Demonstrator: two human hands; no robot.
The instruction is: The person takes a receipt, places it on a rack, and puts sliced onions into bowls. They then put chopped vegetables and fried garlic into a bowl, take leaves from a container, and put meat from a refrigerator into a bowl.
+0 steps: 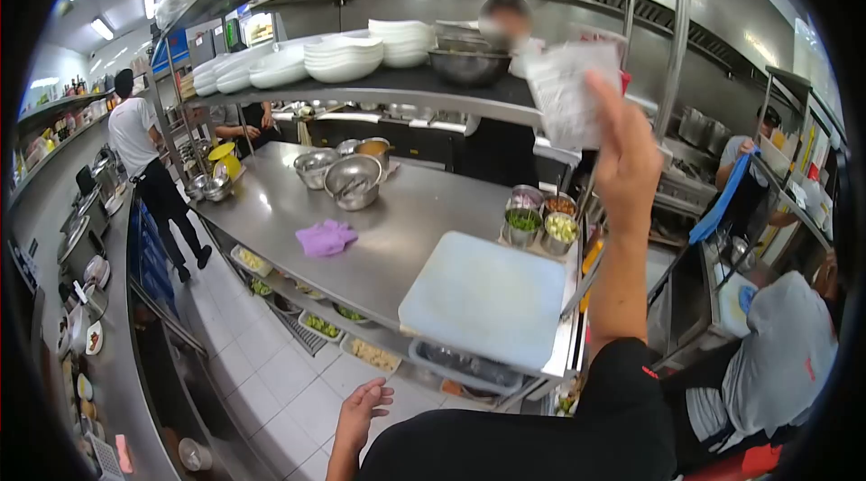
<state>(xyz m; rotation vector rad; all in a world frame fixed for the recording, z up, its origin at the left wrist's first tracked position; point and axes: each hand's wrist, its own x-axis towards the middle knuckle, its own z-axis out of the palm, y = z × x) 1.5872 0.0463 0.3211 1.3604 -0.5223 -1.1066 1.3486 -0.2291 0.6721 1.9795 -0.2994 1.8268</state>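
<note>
My right hand is raised to the edge of the overhead shelf, its fingers closed on a white paper slip with blurred print. My left hand hangs low over the floor beside the counter, holding nothing, its fingers loosely bent and apart. Below the raised arm, a pale cutting board lies on the steel counter. Behind the board stand several small metal containers of chopped food, one with green pieces and another with yellowish cubes.
Stacked white bowls and a dark metal bowl sit on the shelf. Metal mixing bowls and a purple cloth rest on the counter. Food trays line the lower shelf. Co-workers stand left, right and behind the counter.
</note>
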